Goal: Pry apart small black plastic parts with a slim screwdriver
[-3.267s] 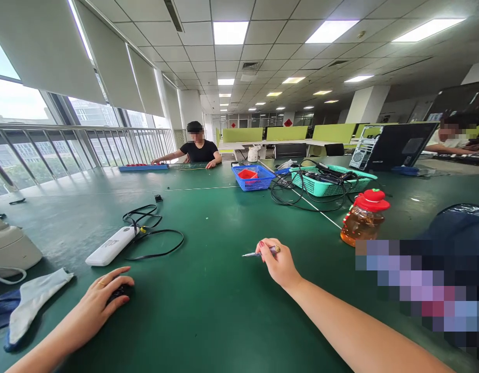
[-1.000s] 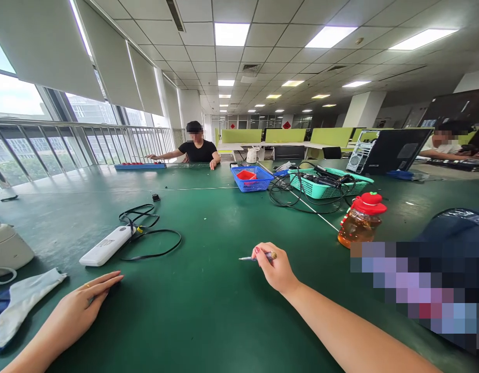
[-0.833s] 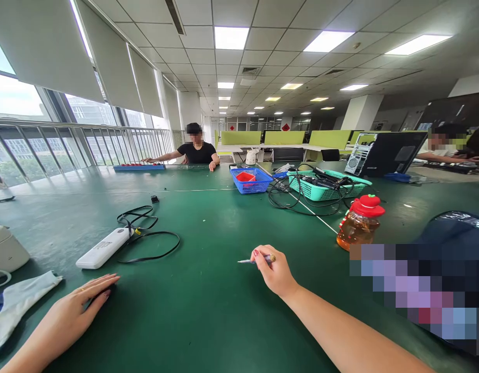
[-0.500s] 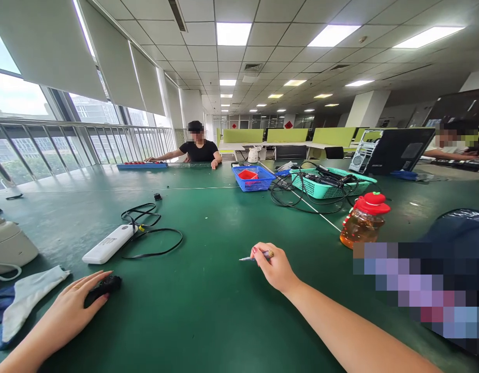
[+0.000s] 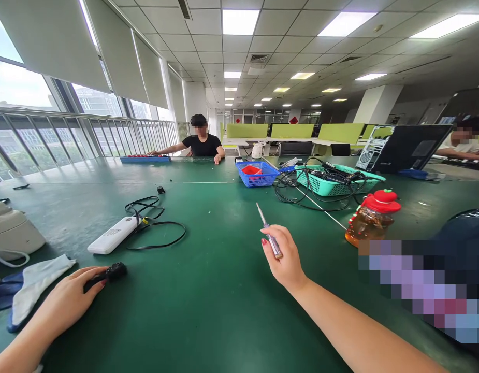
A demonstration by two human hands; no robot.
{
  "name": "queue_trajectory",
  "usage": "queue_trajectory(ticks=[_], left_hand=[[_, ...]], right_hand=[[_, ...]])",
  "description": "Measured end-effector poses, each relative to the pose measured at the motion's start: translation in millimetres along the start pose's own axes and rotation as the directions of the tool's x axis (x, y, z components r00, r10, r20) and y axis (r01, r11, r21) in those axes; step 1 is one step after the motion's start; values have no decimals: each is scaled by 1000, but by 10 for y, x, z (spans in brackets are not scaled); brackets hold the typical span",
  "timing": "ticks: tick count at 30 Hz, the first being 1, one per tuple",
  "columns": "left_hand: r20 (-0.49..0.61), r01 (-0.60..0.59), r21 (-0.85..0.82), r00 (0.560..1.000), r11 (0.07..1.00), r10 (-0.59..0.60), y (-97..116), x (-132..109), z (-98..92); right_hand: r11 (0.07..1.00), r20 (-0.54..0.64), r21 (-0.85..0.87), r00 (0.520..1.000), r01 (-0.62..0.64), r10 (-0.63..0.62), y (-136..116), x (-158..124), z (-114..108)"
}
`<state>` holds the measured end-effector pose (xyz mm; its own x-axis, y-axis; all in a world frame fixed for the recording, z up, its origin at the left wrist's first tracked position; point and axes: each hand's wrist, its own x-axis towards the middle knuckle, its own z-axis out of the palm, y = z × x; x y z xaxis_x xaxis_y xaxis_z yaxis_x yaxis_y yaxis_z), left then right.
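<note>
My right hand (image 5: pixel 284 256) holds a slim screwdriver (image 5: pixel 275 243) with a see-through handle, pinched between thumb and fingers above the green table. Its metal shaft points up and away from me. At the left, my left hand (image 5: pixel 74 292) is closed round a black object (image 5: pixel 115 271) with a knobby end, resting on or just over the table; most of it is under my fingers, and its kind is unclear. A white power strip (image 5: pixel 115 234) with a black cable (image 5: pixel 167 244) lies just beyond that hand. Beside my left wrist is a white and blue glove (image 5: pixel 39 282).
A bottle of amber drink with a red lid (image 5: pixel 373 217) stands right. Farther back are a blue basket (image 5: pixel 258 180), a green basket (image 5: pixel 320 187) of cables and a black computer case (image 5: pixel 410 147). A person (image 5: pixel 202 142) sits across the green table (image 5: pixel 208 321); another sits far right.
The screwdriver has swung from pointing left to pointing up and away, turned within my right hand. My left hand still holds the black object. The view has shifted slightly.
</note>
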<state>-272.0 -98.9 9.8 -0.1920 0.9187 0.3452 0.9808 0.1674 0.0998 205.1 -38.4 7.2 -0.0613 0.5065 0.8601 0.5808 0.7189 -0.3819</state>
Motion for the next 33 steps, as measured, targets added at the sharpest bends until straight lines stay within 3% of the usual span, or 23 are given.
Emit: queue_trajectory(ticks=[3,6,10,14,18,23,26,33], left_hand=[[101,61,19,993,998,-63,24,-13,-59],[110,117,40,987,992,-121,33,-15,-90],[-56,65,-28,996,998,-66,63,-21,-83],[-187,-152,-159,975,975,121,155,-39,-47],[-130,-234,-192,969,953,212,233,-38,5],[-29,-135,-130,991,982,132,235,2,57],[22,-138,-109,990,984,141,218,28,83],[12,-176,-108,984,978,178,196,54,141]], right_hand=[[999,67,-19,997,40,-38,-39,-23,9],[999,111,-13,993,47,-45,-54,-42,17],[1000,125,12,992,23,-24,-48,-43,11],[999,143,34,990,1,-6,-53,-39,5],[999,189,50,982,-1,-9,-65,-49,11],[998,256,56,967,-4,-11,-79,-63,26],[998,269,58,963,-14,-2,-85,-63,28],[998,277,61,961,-6,-11,-98,-50,22]])
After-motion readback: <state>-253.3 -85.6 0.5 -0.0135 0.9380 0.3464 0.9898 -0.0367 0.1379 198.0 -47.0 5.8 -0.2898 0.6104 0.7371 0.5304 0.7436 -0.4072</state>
